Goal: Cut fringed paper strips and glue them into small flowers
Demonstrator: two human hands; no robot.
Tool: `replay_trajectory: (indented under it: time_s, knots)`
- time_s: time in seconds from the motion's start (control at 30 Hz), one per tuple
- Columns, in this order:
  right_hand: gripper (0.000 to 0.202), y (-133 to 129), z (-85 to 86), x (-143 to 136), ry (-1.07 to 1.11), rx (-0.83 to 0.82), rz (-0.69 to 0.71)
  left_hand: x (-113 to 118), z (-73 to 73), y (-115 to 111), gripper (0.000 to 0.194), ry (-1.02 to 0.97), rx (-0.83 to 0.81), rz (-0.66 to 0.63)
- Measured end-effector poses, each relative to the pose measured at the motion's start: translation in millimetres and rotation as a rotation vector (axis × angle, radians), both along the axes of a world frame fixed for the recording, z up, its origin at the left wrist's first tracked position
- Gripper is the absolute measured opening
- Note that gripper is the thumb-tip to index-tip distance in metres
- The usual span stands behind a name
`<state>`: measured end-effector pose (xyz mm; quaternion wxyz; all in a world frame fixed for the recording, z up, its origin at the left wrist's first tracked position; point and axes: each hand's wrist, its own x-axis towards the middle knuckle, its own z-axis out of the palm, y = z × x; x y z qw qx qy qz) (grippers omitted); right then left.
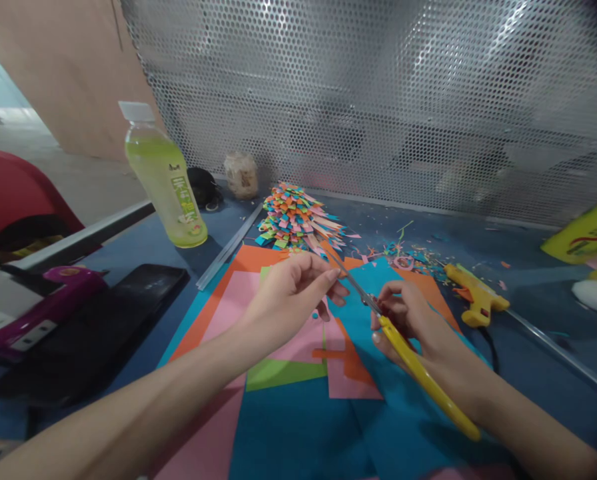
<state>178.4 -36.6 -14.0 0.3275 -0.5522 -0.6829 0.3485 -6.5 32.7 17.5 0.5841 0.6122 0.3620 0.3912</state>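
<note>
Holding yellow-handled scissors (412, 365) over blue paper (288, 427), right hand (428, 327) curled round them; blades slant away leftward beside left hand (291, 290) (fingers loosely bent, any hold unclear). Right nearer handles.

A bottle of yellow-green drink (166, 183) stands beyond a flat black device (91, 333); behind the worktop (128, 248) rises a perforated metal panel (338, 93).

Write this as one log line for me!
right hand: holding yellow scissors; left hand: near blades; below: colored paper; beyond: paper-strip pile; right: glue gun
</note>
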Motion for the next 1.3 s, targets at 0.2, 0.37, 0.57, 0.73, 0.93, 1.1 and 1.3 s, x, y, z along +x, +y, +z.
replay_trajectory:
  time_s: [0.2,0.37,0.57,0.73,0.93,1.1,1.3]
  knots:
    - [0.026,0.0,0.6,-1.6,0.040,-0.001,-0.013,-0.5,-0.1,-0.1,0.018,0.071,0.074,-0.018]
    - [0.029,-0.7,7.3,-4.3,0.013,-0.046,-0.038,-2.5,1.4,-0.8,0.015,0.083,0.076,-0.018]
    - [0.030,-1.6,5.9,-1.9,0.022,-0.047,-0.024,-4.1,-1.0,4.1,0.015,-0.001,0.093,-0.010]
    - [0.028,-1.0,5.9,-1.9,0.007,-0.043,-0.008,-4.2,-2.7,5.6,0.014,-0.046,0.045,-0.029]
    - [0.029,-1.1,8.4,-3.1,-0.003,-0.045,-0.008,-3.4,-1.6,2.2,0.013,-0.028,0.044,-0.068]
    - [0.031,-1.1,7.3,-2.3,-0.027,-0.043,-0.003,-3.3,-0.6,0.7,0.014,0.013,0.048,-0.065]
    - [0.031,-1.5,7.2,-3.7,0.009,-0.071,-0.005,-3.3,-0.1,1.4,0.015,0.000,0.023,-0.081]
